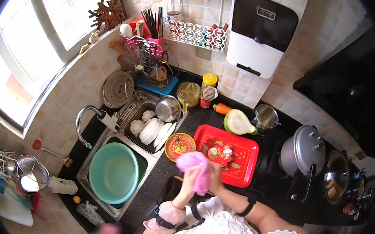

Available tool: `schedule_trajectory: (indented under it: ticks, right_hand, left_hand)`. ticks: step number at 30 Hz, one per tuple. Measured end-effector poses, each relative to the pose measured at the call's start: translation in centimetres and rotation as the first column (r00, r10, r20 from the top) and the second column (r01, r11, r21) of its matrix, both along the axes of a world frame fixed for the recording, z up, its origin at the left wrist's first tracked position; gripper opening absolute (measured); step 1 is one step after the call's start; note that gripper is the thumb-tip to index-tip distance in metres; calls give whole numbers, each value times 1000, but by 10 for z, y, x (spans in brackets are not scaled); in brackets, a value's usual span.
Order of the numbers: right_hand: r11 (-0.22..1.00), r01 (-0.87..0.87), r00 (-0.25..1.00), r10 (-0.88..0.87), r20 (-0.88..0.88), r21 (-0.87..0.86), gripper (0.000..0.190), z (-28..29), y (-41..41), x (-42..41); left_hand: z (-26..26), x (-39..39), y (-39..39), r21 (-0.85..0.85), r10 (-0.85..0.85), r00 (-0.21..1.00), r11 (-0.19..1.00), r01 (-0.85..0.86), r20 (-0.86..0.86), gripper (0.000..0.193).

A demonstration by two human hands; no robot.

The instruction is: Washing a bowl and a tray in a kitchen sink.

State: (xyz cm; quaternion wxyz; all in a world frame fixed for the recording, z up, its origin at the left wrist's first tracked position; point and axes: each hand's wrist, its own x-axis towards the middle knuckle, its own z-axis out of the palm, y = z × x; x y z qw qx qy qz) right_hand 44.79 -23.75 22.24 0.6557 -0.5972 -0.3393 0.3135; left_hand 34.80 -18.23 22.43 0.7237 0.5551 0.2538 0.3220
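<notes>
A fluffy pink cloth point(195, 165) is bunched up in front of my body, over the counter's near edge. My left hand point(192, 178) grips it from the left with curled fingers. On its right side my right hand point(215, 176) is closed against the cloth; whether anything is wrapped inside is hidden. Just beyond my hands lies a red patterned tray point(245, 155) with a flower print. A round orange and yellow patterned plate point(180, 146) sits at the tray's left corner, beside the sink.
A green plastic basin point(113, 173) fills the left sink bowl under the faucet point(82, 127). White dishes point(151, 130) and a steel bowl point(168, 108) occupy the right bowl. Behind the tray lie a cut green gourd point(238, 122) and a carrot point(222, 109). A pressure cooker point(302, 151) stands right.
</notes>
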Motion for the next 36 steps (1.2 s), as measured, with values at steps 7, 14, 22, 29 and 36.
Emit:
schedule_trajectory:
  ticks: [7,14,22,29,36]
  right_hand:
    - [945,314,813,-218,-540,92,42,0,-98,91]
    - [744,616,765,-643,-29,-257,41,-44,-185,147]
    - [506,719,633,-191,751,-477,30,-85,-208,158]
    - [314,757,553,161,818,-573,38,-118,-188,148]
    - [259,784,560,99,823,-564,54,-77,-138,143]
  left_hand:
    - [-14,7,5,77,-199,935,970,231,-292,26]
    - [-121,-69,73,-313,166,820,868,-386,-548,38]
    - [-146,-35,91,-464,245,910,798,-386,-336,35]
    - [-152,-56,98,-368,309,865,810,-457,-396,19]
    - [-144,-71,95,-436,286,874,779,-451,-392,22]
